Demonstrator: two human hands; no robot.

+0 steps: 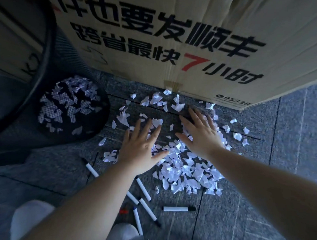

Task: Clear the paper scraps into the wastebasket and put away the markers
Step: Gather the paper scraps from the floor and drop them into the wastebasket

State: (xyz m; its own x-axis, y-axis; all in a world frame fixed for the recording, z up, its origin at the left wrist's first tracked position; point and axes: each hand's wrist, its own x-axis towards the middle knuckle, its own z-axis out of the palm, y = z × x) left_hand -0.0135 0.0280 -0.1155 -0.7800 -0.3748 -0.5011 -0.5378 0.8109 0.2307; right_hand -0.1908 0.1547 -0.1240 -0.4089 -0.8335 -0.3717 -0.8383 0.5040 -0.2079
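White paper scraps (188, 171) lie strewn over the grey carpet, thickest in a heap below my right hand. My left hand (140, 147) and my right hand (201, 134) are both flat with fingers spread, palms down over the scraps, holding nothing. A black mesh wastebasket (71, 110) stands at the left, with scraps showing through its mesh. Several white markers (143, 186) lie on the carpet near my left forearm, one more marker (178, 208) lies apart to the right.
A large cardboard box (196, 37) with black print stands right behind the scraps. Another box stands at the far left behind the basket. My knees (30, 217) show at the bottom left.
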